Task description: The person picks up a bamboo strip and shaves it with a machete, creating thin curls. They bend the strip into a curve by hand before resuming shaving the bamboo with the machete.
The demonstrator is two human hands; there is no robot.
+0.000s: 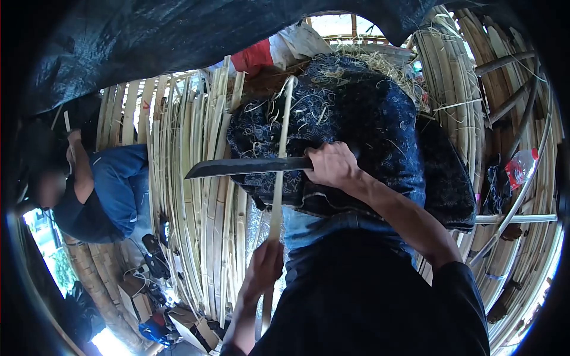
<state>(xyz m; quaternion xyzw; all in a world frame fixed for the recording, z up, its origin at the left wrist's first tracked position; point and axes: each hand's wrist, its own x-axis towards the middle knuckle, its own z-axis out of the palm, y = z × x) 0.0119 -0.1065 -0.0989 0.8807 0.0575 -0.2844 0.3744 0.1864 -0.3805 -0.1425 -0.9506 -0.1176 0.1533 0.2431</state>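
Observation:
My right hand (pixel 333 165) is closed round the handle of a machete (pixel 243 168), its long dark blade pointing left. The blade crosses a pale bamboo strip (pixel 286 121) that runs up over my lap. Lower down, my left hand (pixel 265 265) grips this strip, with its lower end passing beneath the forearm. A dark blue patterned cloth (pixel 356 113) covers my legs, and thin curled shavings (pixel 320 113) lie scattered over it. The strip's far end rests near the top of the cloth.
Split bamboo slats (pixel 196 196) form the floor on the left, with more bamboo (pixel 451 89) at right. Another person (pixel 107 184) sits at far left holding a thin strip. A plastic bottle (pixel 522 168) lies at right. Dark sheeting (pixel 178 35) hangs overhead. Cardboard boxes (pixel 193 326) stand lower left.

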